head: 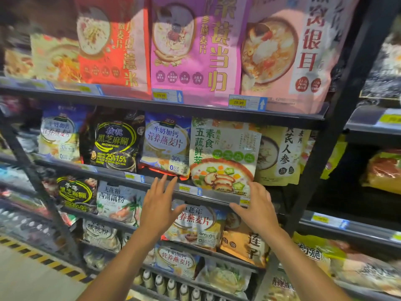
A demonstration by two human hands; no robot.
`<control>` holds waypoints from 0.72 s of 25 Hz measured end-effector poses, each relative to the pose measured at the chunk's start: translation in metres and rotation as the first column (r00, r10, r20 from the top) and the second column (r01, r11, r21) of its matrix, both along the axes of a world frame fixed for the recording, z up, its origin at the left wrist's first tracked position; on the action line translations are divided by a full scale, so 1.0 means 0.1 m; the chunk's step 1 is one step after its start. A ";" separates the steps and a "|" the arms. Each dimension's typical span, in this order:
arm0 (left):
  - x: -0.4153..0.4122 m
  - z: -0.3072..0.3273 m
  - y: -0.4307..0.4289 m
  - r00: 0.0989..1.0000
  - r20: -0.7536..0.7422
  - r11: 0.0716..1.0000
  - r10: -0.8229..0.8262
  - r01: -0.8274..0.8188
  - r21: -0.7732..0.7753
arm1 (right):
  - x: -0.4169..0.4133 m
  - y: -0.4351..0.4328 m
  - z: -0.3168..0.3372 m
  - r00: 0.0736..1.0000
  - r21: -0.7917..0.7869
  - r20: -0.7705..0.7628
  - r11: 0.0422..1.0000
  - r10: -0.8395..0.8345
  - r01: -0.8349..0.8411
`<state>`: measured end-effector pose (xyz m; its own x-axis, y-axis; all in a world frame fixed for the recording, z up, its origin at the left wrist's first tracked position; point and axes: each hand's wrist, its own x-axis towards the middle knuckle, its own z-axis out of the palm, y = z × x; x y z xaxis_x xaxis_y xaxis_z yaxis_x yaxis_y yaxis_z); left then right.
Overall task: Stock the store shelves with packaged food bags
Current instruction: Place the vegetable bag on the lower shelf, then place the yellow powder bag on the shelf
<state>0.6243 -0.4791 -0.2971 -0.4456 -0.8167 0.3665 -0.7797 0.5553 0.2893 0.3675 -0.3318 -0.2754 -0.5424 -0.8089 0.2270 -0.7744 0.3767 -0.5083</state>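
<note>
Head view, stocking status of the shelving.

- Top shelf (134,101): red bag (112,44), magenta bag (195,46) and pale pink bag (288,51) stand upright side by side, with price tags (238,102) on the rail below them.
- Middle shelf (112,173): black sesame bag (115,144), blue oat bag (167,144), vegetable oat bag (223,153) and yellow bag (280,155) form one row, each touching the next. The vegetable oat bag tilts forward, and its lower edge hangs over the shelf rail.
- Lower shelves: further bags and a row of bottles (171,285), packed closely.
- Left hand (160,205): fingers straight and spread, empty, its fingertips at the rail under the blue oat bag.
- Right hand (258,205): fingers spread, empty, just beside the lower right corner of the vegetable oat bag; whether it touches is unclear.

Assessment: the visible shelves appear almost fully stocked. The vegetable oat bag seems placed but not squared up, so pushing it back into line is the likely remainder. No supply carton or spare bag is in view, so further stock cannot be judged.
</note>
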 end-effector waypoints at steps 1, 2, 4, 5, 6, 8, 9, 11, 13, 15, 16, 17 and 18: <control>0.09 0.01 0.08 1.000 0.008 1.000 -0.006 0.006 -0.016 | 0.07 0.05 0.01 1.000 0.002 -0.018 1.000 0.010 -0.009; 0.17 0.02 0.16 1.000 0.016 1.000 -0.009 0.009 -0.026 | 0.15 0.11 0.01 0.999 0.008 -0.032 1.000 0.015 -0.015; 0.33 0.03 0.33 1.000 0.029 1.000 -0.011 0.012 -0.025 | 0.29 0.23 0.01 0.998 0.024 -0.055 0.999 0.026 -0.024; 0.43 0.04 0.42 0.999 0.032 1.000 -0.014 0.014 -0.021 | 0.39 0.32 0.01 0.997 0.028 -0.064 0.999 0.033 -0.031; 0.52 0.03 0.53 0.999 0.034 1.000 -0.022 0.022 -0.018 | 0.49 0.42 0.01 0.997 0.029 -0.069 0.999 0.040 -0.038; 0.71 0.01 0.77 0.998 0.038 0.999 -0.043 0.044 -0.018 | 0.70 0.64 0.00 0.996 0.036 -0.078 0.999 0.042 -0.039; 0.79 -0.02 0.88 0.998 0.036 0.998 -0.056 0.056 -0.017 | 0.81 0.76 -0.01 0.996 0.040 -0.086 0.999 0.036 -0.032; 0.91 -0.08 1.13 0.995 0.025 0.996 -0.094 0.094 -0.004 | 1.01 1.03 -0.06 0.995 0.040 -0.103 0.999 0.005 -0.001; 0.94 -0.16 1.33 0.991 0.014 0.991 -0.131 0.130 0.019 | 1.14 1.30 -0.10 0.993 0.040 -0.113 0.999 -0.018 0.022; 0.88 -0.21 1.58 0.982 0.018 0.982 -0.186 0.186 0.030 | 1.22 1.65 -0.14 0.992 0.057 -0.113 0.996 -0.056 0.063; 0.82 -0.22 1.71 0.976 0.005 0.976 -0.216 0.215 0.034 | 1.22 1.83 -0.15 0.990 0.067 -0.119 0.994 -0.076 0.084; 0.73 -0.23 1.83 0.968 -0.006 0.968 -0.250 0.250 0.037 | 1.20 2.02 -0.14 0.986 0.066 -0.136 0.992 -0.099 0.109; 0.62 -0.22 1.95 0.957 -0.003 0.956 -0.290 0.290 0.040 | 1.15 2.21 -0.13 0.981 0.059 -0.148 0.989 -0.128 0.138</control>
<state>0.6861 -0.2841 -0.3191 -0.6665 -0.6659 0.3354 -0.5875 0.7460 0.3137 0.4827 -0.1110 -0.2889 -0.6123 -0.7478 0.2567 -0.7779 0.5119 -0.3645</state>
